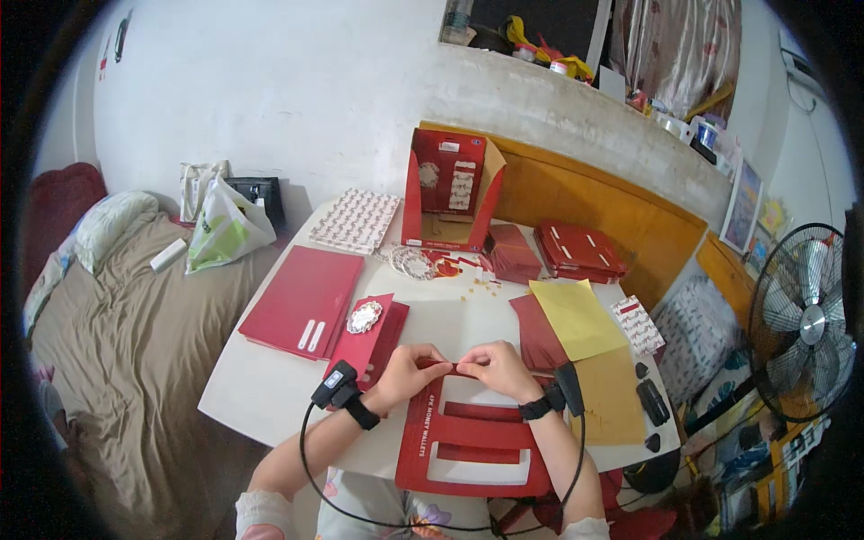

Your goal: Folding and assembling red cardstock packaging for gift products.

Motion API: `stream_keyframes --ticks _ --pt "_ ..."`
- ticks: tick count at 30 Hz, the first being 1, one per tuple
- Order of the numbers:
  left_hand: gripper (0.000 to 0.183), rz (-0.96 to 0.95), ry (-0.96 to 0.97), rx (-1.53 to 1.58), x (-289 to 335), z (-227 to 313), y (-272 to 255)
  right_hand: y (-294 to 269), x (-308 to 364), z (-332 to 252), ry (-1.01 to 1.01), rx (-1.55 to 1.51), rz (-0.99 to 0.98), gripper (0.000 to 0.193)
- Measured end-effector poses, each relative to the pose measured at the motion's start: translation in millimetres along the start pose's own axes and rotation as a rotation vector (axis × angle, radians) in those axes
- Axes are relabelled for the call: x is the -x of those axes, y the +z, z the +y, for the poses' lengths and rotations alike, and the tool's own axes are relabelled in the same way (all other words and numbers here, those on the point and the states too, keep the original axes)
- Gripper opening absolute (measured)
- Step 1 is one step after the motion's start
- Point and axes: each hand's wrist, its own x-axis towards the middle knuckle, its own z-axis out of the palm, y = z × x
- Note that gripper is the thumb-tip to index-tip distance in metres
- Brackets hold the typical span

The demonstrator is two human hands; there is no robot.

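Note:
A flat red card sleeve [416, 447] with white cut-out panels lies at the table's near edge, over my lap. My left hand [412, 373] and my right hand [500, 370] meet at its far edge, thumbs and fingertips pinched together almost touching. Whether they also hold some smaller piece there is hidden by the fingers. Left of my hands is a folded red card [382, 337] bearing a silvery-white round ornament [364, 317]. Beside it rests a stack of large red sheets [301, 297]. Both wrists wear black straps with small devices joined by a cable.
The white table [243, 396] also bears an open red box [409, 216], patterned sheets [355, 220], round ornaments [412, 263], red wallet stacks [580, 252], yellow paper [578, 319] and brown paper [612, 396]. A fan [810, 324] stands right, a bed [126, 324] left.

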Motion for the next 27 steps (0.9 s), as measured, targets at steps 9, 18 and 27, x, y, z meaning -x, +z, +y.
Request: stream_keyframes --ticks 9,18,27 --pt "0.010 0.054 -0.063 0.143 -1.7 3.1 -2.0 -21.3 9.2 14.7 -0.018 -0.056 -0.057 0.019" --pt "0.008 -0.006 -0.065 0.070 1.7 17.7 -2.5 -19.6 12.8 10.3 0.053 0.068 -0.045 0.018" --pt "0.012 -0.102 -0.053 -0.005 0.5 1.8 2.3 -2.7 5.2 6.6 -0.111 0.046 -0.137 0.021"
